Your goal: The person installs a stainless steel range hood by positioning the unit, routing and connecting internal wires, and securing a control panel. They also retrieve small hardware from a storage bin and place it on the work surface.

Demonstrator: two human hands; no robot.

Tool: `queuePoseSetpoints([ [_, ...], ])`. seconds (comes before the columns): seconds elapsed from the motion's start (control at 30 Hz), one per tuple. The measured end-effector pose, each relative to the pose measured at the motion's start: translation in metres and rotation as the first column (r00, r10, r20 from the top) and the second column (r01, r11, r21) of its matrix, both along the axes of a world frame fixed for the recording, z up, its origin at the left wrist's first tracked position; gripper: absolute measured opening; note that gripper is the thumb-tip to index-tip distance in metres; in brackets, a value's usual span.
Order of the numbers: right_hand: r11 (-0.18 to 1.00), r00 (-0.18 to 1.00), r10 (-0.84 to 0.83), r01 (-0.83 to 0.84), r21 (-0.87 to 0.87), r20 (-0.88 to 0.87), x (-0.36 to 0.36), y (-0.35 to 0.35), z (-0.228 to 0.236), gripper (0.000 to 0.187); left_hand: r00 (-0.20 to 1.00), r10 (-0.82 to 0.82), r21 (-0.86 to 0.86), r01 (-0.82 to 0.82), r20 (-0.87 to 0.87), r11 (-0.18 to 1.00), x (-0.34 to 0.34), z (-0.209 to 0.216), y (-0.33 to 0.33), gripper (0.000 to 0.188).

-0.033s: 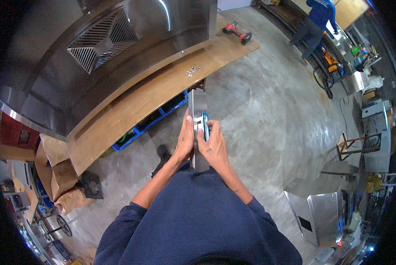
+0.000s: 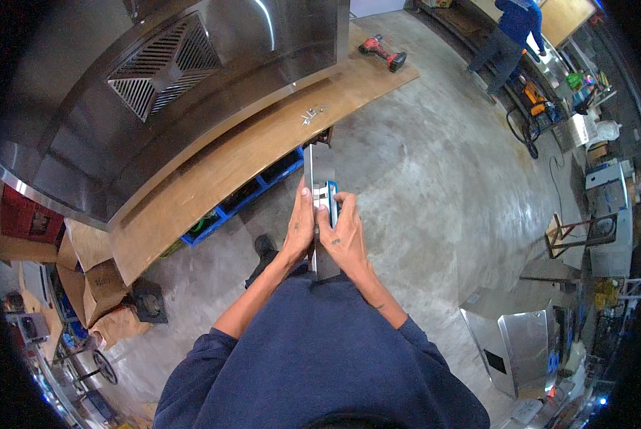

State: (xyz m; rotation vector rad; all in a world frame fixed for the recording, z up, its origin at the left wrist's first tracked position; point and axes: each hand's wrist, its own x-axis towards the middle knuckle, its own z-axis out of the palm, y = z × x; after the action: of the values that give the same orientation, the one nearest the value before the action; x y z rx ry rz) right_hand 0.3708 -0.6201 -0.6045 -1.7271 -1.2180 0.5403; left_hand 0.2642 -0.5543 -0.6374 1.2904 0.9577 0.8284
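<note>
Upright in front of my body stands a narrow grey metal panel [image 2: 325, 163], seen nearly edge on. My left hand [image 2: 299, 227] holds it from the left, its palm along the side and the thumb near the top edge; the other fingers are mostly hidden. On the opposite side, my right hand [image 2: 345, 234] grips a small flat piece with a blue edge and a white inner side [image 2: 332, 194], held close against the panel. Its thumb lies on the near side and its fingers curl over the far edge. The exact kind of piece cannot be made out.
A wooden board [image 2: 263, 154] carries loose screws [image 2: 310, 116] and a red cordless drill [image 2: 383, 53]. A large stainless steel hood [image 2: 235, 86] stands behind it. Below is a blue crate [image 2: 224, 217]. A co-worker [image 2: 514, 36] stands far right; a bent metal sheet [image 2: 524, 350] lies lower right.
</note>
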Motion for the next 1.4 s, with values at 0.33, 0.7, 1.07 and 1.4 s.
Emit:
queuePoseSetpoints([
  [0.33, 0.993, 0.991, -0.071, 0.059, 0.100, 0.113, -0.011, 0.001, -0.003, 0.036, 0.994, -0.064, -0.011, 0.066, 0.089, 0.998, -0.002, -0.011, -0.002, 0.063],
  [0.7, 0.865, 0.854, -0.492, 0.457, 0.207, 0.169, -0.051, -0.050, -0.030, 0.035, 0.870, -0.339, -0.421, 0.474, 0.357, 0.774, -0.019, -0.048, -0.012, 0.053],
  [1.07, 0.276, 0.272, -0.939, 0.961, 0.010, -0.211, -0.136, -0.130, -0.029, 0.070, 0.399, -0.883, -0.377, 0.879, 0.246, 0.292, -0.012, 0.007, -0.056, 0.054],
  [1.4, -0.115, -0.175, -0.611, 0.985, -0.132, -0.772, -0.163, -0.096, 0.007, 0.058, -0.187, -0.947, -0.354, 0.895, 0.260, -0.273, 0.018, 0.063, -0.050, 0.058],
])
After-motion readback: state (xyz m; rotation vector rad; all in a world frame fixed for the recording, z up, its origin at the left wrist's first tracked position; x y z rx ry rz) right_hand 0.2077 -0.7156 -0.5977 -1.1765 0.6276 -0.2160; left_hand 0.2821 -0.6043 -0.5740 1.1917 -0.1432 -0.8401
